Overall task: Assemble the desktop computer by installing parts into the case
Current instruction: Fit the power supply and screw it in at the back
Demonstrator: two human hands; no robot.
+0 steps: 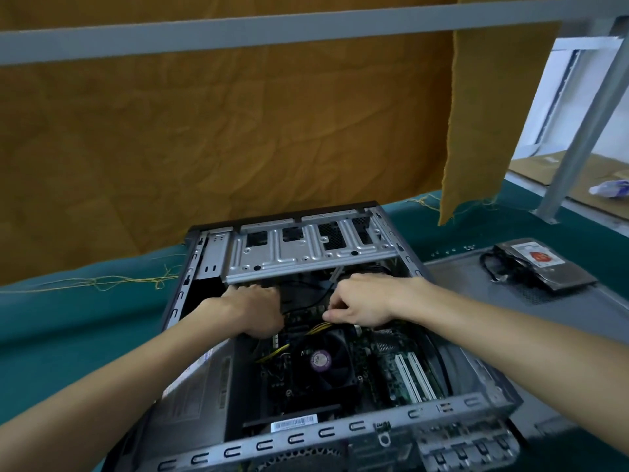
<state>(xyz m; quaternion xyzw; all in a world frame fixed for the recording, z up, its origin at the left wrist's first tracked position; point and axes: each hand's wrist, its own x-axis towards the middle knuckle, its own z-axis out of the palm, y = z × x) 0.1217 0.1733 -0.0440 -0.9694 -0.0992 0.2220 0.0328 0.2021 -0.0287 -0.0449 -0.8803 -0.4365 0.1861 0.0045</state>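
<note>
metal case, hands inside.

Mustard-yellow cloth hanging from a grey rail behind the green table cover. Loose yellow threads on the green. Flattened cardboard far right, beyond a grey post.

An open computer case lies on its side on the green worktop. Both hands reach in under the silver drive cage: the left hand is curled near the cage's edge, the right hand pinches cables above the CPU fan. A hard drive lies on the side panel toward the worktop's right edge.
</note>
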